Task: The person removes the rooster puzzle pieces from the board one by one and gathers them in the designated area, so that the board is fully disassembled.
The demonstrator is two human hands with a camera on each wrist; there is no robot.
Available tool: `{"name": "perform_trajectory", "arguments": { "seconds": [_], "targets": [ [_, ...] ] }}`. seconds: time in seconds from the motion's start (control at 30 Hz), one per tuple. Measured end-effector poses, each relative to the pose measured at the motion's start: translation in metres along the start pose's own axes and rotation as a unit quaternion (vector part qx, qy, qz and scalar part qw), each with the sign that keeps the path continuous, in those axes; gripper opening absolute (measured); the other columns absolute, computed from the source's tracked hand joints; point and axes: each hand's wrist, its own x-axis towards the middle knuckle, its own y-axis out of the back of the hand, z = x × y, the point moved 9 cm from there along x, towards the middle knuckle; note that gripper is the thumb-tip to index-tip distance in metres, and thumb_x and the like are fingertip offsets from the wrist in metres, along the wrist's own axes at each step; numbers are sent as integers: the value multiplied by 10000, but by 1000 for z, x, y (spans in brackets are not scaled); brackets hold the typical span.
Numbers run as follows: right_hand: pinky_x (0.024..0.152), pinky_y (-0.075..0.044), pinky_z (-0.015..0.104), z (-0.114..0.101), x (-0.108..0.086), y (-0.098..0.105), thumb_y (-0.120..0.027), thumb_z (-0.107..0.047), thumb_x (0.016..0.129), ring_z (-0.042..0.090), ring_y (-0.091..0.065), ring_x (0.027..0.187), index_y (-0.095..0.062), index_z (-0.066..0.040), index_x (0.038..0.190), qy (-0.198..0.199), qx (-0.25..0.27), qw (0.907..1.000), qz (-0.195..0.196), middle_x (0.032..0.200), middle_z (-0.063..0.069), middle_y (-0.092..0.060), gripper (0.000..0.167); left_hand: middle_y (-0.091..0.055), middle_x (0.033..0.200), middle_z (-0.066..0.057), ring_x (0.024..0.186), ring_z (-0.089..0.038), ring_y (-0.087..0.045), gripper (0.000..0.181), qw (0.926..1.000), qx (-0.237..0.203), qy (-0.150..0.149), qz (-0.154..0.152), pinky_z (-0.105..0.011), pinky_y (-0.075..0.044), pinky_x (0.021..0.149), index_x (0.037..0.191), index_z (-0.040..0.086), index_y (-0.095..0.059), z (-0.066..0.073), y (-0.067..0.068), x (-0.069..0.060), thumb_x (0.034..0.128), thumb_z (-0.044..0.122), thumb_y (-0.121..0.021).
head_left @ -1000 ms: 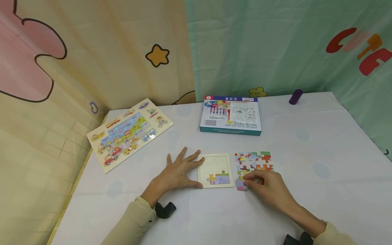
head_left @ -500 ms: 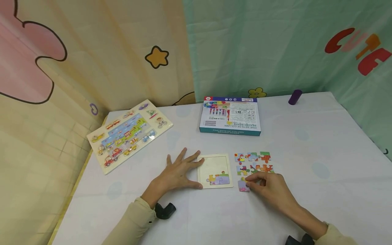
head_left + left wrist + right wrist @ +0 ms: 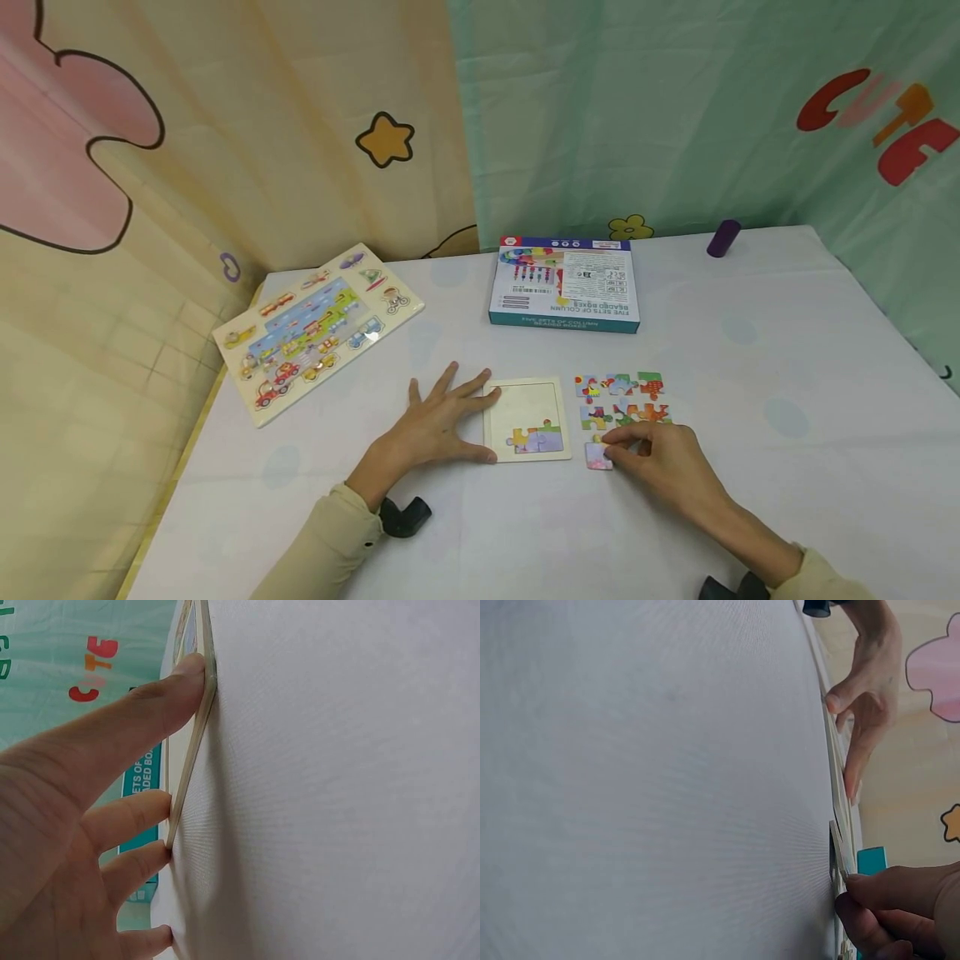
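A square wooden puzzle tray [image 3: 521, 402] lies on the white table, with a few joined pieces [image 3: 538, 437] in its lower right corner. My left hand [image 3: 438, 423] is spread at the tray's left edge; in the left wrist view its thumb [image 3: 189, 671] and fingertips touch the rim. My right hand [image 3: 666, 458] pinches a lilac puzzle piece [image 3: 597, 457] between thumb and fingers, right of the tray. In the right wrist view this piece [image 3: 841, 851] is tilted, close to the tabletop. Beyond that hand lie rows of loose puzzle pieces [image 3: 618, 384], the nearest ones partly hidden.
A vehicle picture board [image 3: 318, 333] lies at the back left. Behind the tray is a flat white and teal box [image 3: 564, 283]. A dark purple cylinder [image 3: 723, 238] stands near the far right edge, before the curtain [image 3: 675, 125].
The right hand has drawn the lilac piece slightly right and toward me, away from the tray, then stayed nearly still. The left hand and the tray have not moved.
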Motion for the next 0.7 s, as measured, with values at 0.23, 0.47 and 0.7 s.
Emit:
{"name": "perform_trajectory", "arguments": {
  "seconds": [0.23, 0.47, 0.7],
  "targets": [
    [483, -344, 212, 1, 1, 0, -807, -142, 803, 38, -430, 539, -787, -159, 887, 4, -45, 10000, 42, 692, -130, -653, 89, -274, 1602, 56, 1497, -369, -28, 907, 10000, -36, 12, -11, -791, 21, 1027, 1450, 255, -503, -1, 0, 0, 666, 551, -849],
    [483, -332, 213, 0, 0, 0, -805, -141, 805, 36, -414, 543, -790, -151, 895, 24, -67, 10000, 32, 717, -123, -667, 92, -282, 1598, 53, 1496, -369, -45, 907, 10000, -4, -49, 41, -796, 8, 1024, 1450, 249, -504, 1, 1, -1, 667, 555, -846],
    [492, -352, 211, -3, 1, 2, -813, -126, 792, 34, -429, 534, -787, -158, 885, 139, -73, 9998, 84, 719, -125, -660, 102, -287, 1597, 50, 1496, -371, -47, 906, 10000, -14, -44, 51, -800, 9, 1020, 1449, 246, -505, 1, 1, -1, 668, 549, -850]
  ]
}}
